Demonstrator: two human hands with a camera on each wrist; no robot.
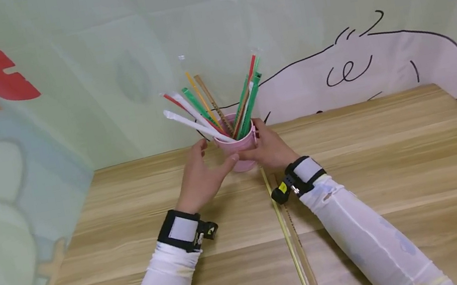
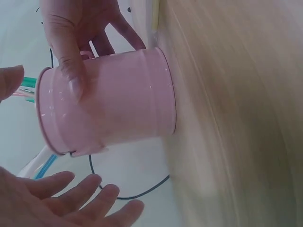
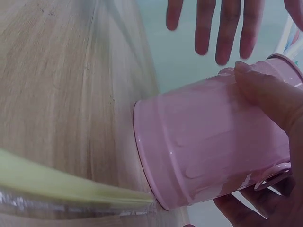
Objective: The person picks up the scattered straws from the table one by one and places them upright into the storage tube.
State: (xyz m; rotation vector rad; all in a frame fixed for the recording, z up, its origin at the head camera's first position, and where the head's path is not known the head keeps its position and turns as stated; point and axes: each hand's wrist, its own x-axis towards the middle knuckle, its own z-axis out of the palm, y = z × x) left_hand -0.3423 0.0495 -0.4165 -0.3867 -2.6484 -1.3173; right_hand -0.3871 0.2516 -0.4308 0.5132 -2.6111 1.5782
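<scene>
A small pink metal bucket (image 1: 237,166) stands upright on the table, full of wrapped straws (image 1: 248,111) in green, white, red, yellow and brown that fan out over its rim. My right hand (image 1: 276,147) grips its right side; in the right wrist view the thumb (image 3: 265,92) lies across the front, with fingers behind by the handle ring. On the other side my left hand (image 1: 201,178) is held with fingers spread. A gap separates those fingers (image 2: 102,194) from the bucket wall in the left wrist view.
Two long wrapped straws lie side by side on the wooden table (image 1: 139,260), a yellow one (image 1: 289,244) and a brown one (image 1: 298,245), running from near the bucket toward me. A printed cloth backdrop (image 1: 279,11) rises behind the table and along its left.
</scene>
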